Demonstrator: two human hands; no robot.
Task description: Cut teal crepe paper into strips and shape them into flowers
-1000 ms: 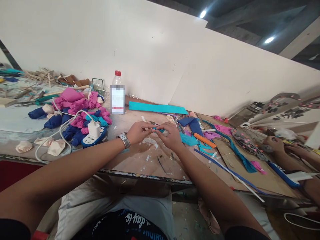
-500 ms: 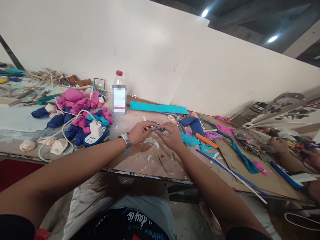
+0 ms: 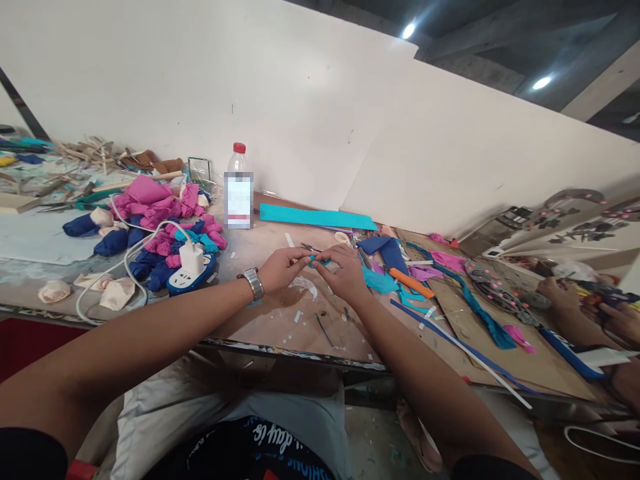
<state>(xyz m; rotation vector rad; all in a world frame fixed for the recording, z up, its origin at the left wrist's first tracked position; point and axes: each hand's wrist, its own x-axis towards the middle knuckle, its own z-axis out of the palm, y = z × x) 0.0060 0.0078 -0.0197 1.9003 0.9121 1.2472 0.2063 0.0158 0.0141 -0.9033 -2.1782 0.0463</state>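
My left hand (image 3: 281,267) and my right hand (image 3: 342,271) meet over the wooden table (image 3: 280,313), fingertips pinched together on a small teal piece of material (image 3: 314,259). A metal watch (image 3: 251,283) sits on my left wrist. Most of the teal piece is hidden by my fingers. Just right of my right hand lie teal scraps (image 3: 380,280), an orange-handled cutter (image 3: 411,282) and dark blue pieces (image 3: 387,250).
A pile of pink, blue and teal rolled pieces (image 3: 155,227) and a blue power strip with a white charger (image 3: 189,267) lie at left. A bottle (image 3: 239,189) and a long teal sheet (image 3: 315,217) stand behind. Another person's hands (image 3: 575,300) work at right.
My hands stay pinched on the teal piece, barely shifting. The other person's hands at the right have moved and now hold a dark tool.
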